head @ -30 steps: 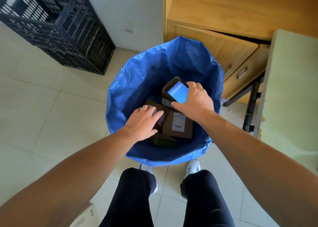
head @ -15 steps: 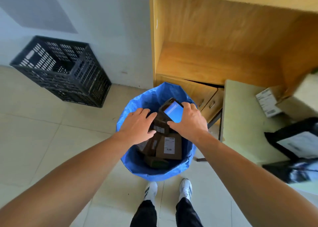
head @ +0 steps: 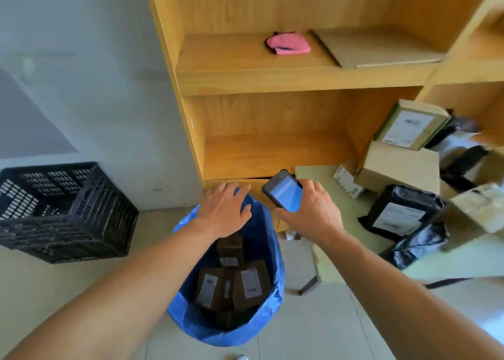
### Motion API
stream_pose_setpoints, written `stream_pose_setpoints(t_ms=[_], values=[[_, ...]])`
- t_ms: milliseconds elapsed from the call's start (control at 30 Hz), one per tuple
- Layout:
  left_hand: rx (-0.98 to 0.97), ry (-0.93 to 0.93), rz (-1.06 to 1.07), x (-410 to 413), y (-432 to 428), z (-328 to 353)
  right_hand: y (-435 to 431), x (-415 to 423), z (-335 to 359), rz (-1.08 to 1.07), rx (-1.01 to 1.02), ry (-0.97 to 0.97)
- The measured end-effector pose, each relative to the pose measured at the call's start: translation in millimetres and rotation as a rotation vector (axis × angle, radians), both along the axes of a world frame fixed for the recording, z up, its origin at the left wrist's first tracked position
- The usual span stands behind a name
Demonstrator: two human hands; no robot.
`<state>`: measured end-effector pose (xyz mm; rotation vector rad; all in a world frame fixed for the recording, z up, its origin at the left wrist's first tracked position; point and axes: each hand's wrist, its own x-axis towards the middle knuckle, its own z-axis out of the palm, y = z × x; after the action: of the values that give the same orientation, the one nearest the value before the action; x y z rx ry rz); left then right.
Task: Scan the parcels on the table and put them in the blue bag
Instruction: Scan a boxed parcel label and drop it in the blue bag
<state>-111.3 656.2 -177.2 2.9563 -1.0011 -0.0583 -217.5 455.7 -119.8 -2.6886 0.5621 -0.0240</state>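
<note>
Right hand point(head: 311, 212) gripped handheld scanner point(head: 285, 194), thumb and fingers curled round its edges, blue screen facing up, near table point(head: 346, 204) corner. Left hand point(head: 223, 212) flat, fingers spread, held nothing, hovered over far rim of blue bag point(head: 191, 318). Brown labelled parcels point(head: 252, 283) stood inside bag on floor. On table at right: black poly parcel point(head: 401, 215), plain cardboard box point(head: 401, 166), labelled box point(head: 411, 123) just beyond. Black crate point(head: 65, 212) on floor at left. Pink cloth point(head: 289, 43) lay on wooden shelf point(head: 272, 81).

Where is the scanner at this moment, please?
In the head view the scanner is near the middle, held in the right hand, just beyond the blue bag and left of the table.
</note>
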Motion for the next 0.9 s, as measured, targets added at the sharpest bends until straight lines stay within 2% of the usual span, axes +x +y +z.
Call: stream_pose_setpoints(t_ms=[433, 700, 900], values=[[-0.074, -0.105, -0.376, -70.7, -269.8, 56.8, -208.1, -138.5, 37.4, -0.385, -0.058, -0.074], [-0.141, -0.21, -0.43, -91.9, -389.1, 87.9, -317.8, -175.6, 44.6, -0.405, -0.052, -0.109], [-0.044, -0.224, -0.41, -65.0, -424.9, 78.8, -357.0, -159.7, 28.2, -0.372, -0.032, -0.094]])
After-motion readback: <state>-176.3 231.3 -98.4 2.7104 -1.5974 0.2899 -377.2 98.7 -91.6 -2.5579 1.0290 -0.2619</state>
